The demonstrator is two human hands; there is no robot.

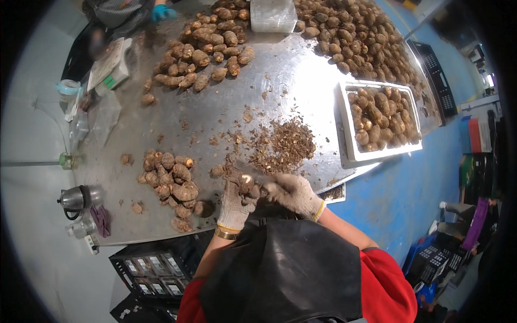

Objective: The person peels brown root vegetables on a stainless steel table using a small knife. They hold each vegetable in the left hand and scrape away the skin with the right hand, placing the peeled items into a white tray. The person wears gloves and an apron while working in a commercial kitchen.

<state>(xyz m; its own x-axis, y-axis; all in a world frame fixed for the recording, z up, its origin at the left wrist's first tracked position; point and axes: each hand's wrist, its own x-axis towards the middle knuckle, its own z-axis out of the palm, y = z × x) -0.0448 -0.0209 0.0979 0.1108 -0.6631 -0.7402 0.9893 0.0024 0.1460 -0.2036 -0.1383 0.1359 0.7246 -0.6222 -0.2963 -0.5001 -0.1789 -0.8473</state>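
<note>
My left hand (235,207), in a pale knit glove, is closed round a brown taro corm (246,188) with a white cut spot on its upper side. My right hand (293,194), gloved the same way, is closed beside it, gripping a knife (257,173) whose dark blade points left across the corm's far side. The handle is hidden in the fingers. To the left of my left hand lies a small heap of taro corms (175,185). Just beyond both hands, brown peelings (288,145) are scattered on the metal table (215,116).
A white foam box (350,129) of taros stands at the right edge. Larger taro heaps (355,37) lie at the back, beside a clear plastic container (273,16). A scale (110,64), a kettle (72,199) and another person's blue-gloved hand (162,12) are on the left.
</note>
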